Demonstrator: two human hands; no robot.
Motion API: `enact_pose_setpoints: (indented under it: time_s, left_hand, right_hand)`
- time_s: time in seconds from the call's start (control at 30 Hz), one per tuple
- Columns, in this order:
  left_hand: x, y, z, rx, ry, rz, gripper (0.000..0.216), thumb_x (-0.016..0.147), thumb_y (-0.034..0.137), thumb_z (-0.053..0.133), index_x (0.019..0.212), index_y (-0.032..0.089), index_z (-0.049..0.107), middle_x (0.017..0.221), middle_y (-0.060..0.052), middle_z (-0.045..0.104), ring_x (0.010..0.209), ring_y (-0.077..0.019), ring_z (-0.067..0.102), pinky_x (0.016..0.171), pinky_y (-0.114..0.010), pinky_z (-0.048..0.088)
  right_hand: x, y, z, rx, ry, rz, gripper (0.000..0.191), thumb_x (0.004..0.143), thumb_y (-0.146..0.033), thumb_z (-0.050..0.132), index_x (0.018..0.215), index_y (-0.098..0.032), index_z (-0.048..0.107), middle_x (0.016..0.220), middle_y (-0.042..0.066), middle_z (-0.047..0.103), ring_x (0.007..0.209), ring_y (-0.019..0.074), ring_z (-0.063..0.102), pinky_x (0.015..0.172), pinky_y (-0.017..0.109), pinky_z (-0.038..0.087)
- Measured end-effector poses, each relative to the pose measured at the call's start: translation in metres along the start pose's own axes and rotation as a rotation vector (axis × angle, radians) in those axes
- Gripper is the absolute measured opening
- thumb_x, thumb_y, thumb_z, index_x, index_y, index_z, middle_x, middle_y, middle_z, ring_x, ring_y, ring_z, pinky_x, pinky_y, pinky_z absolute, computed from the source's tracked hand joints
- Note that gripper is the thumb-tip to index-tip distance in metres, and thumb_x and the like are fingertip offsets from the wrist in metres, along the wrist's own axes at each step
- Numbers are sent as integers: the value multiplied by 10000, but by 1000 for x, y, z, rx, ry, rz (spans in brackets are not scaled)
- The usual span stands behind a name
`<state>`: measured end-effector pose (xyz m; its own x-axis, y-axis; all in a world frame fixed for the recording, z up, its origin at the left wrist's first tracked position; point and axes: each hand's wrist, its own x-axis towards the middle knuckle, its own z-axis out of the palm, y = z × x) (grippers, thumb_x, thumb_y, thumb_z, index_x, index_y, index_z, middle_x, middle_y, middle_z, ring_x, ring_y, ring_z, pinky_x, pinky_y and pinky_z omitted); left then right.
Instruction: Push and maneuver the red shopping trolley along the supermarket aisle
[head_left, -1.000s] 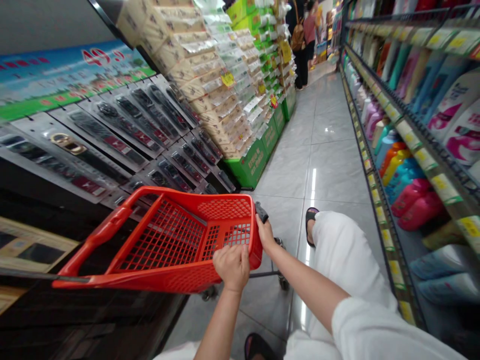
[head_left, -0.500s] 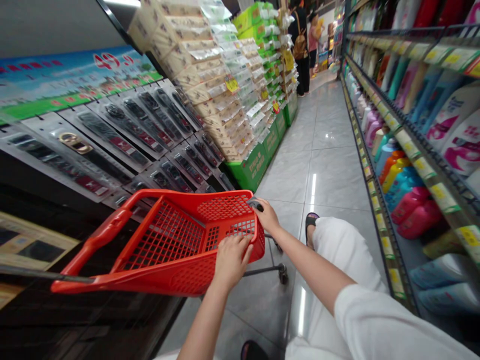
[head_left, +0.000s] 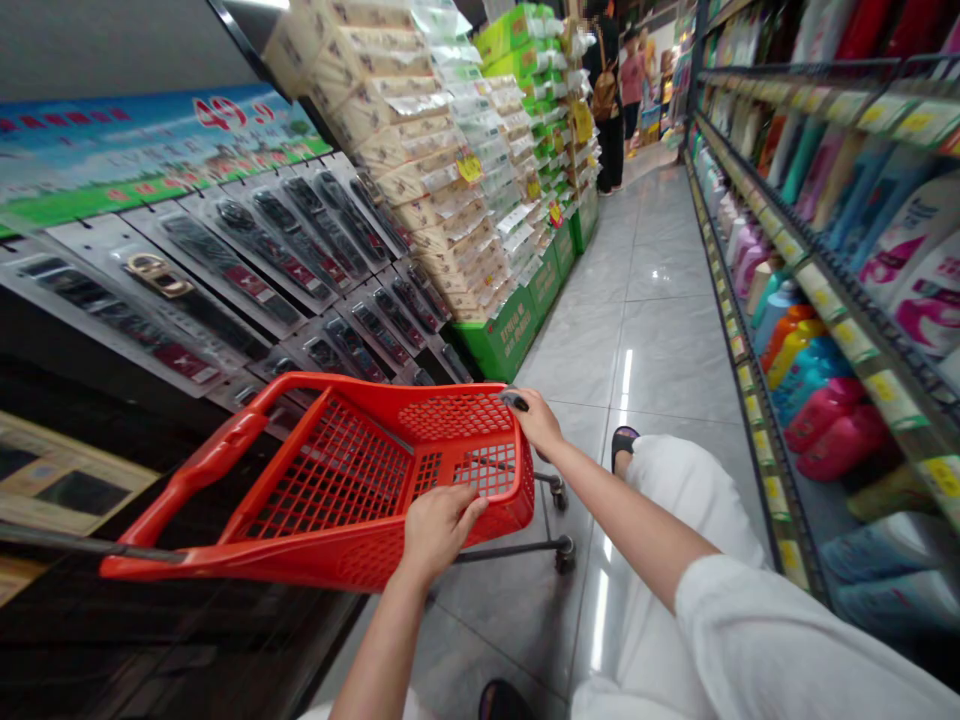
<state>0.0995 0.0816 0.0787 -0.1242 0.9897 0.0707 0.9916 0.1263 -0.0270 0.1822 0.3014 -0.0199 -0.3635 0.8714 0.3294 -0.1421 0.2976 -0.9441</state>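
Note:
An empty red plastic basket cart point(head_left: 337, 480) on a wheeled metal frame stands in front of me in a shop aisle. My left hand point(head_left: 436, 527) grips the near rim of the basket, fingers curled over its edge. My right hand point(head_left: 534, 421) is closed on the black handle grip point(head_left: 514, 401) at the basket's right corner. My white-trousered leg point(head_left: 675, 500) and sandalled foot point(head_left: 622, 440) are stepping forward to the right of the cart.
A black display counter point(head_left: 187, 290) of packaged watches runs along the left, close to the basket. Beyond it stand stacked tissue packs point(head_left: 450, 190) on green bases. Shelves of detergent bottles point(head_left: 817, 330) line the right. Tiled floor point(head_left: 645, 300) stretches ahead; people point(head_left: 611, 100) stand far off.
The cart has rolled slightly forward and my left hand has slid a little left along the rim. My right hand has come up over the handle grip.

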Motion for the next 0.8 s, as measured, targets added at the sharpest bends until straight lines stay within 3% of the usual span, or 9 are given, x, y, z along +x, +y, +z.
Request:
enact_pose_setpoints:
  time_s: [0.1,0.17,0.23,0.37,0.43,0.5,0.57,0.63,0.8]
  left_hand:
    - [1,3,1,-3,8,-18,447,995,447,344,746,229,646,756,-22,707,746,-169,637,652,-269,356]
    - [5,5,3,24,11,-50,441,994,452,348,759,230,648,778,-26,716,749,-176,634,641,-274,344]
    - [10,8,5,46,15,-77,440,990,461,356,759,231,651,781,-30,718,752,-182,633,631,-277,330]
    - [16,12,7,46,41,-105,437,989,461,364,772,229,663,791,-36,724,766,-184,643,630,-276,322]
    - [16,13,7,40,58,-103,432,990,459,368,781,229,669,796,-35,728,766,-183,646,634,-276,325]
    - [15,14,7,30,71,-94,431,990,458,370,781,230,671,793,-32,729,764,-182,648,637,-278,328]
    - [12,15,7,28,71,-91,440,990,459,365,768,227,665,784,-30,728,764,-183,650,640,-282,329]
    - [9,15,6,39,51,-98,455,991,465,355,749,222,654,773,-28,724,759,-186,650,642,-285,329]
    - [8,17,4,48,-16,-135,471,991,477,341,766,219,665,804,-30,732,793,-184,653,656,-280,336]
  right_hand:
    - [42,6,9,52,-42,17,205,773,-201,619,932,-204,749,1028,52,719,1026,218,641,1017,407,454]
    - [43,8,13,92,-55,-6,186,770,-210,613,899,-201,747,1042,46,723,1035,212,644,1021,393,456]
    - [22,6,12,162,-49,-33,191,788,-251,607,916,-214,744,1138,41,706,1102,211,629,1049,380,440]
    - [-61,-3,4,250,-14,12,274,830,-358,624,1063,-259,728,1359,34,612,1314,239,513,1152,419,342]
    - [-98,-6,0,297,5,49,346,844,-387,629,1164,-277,697,1396,31,588,1369,235,462,1183,430,298]
    - [-114,-6,0,368,68,116,406,852,-405,621,1230,-264,660,1384,47,600,1348,234,490,1175,429,316]
    - [-102,-5,1,431,204,222,423,846,-432,609,1206,-217,662,1314,79,650,1269,252,563,1135,441,373]
    - [-67,-4,5,482,312,322,425,817,-451,614,1133,-173,676,1220,102,700,1163,271,631,1078,449,431]
    - [16,-4,16,589,127,442,403,718,-463,679,967,-146,702,951,81,772,963,276,701,943,431,514]
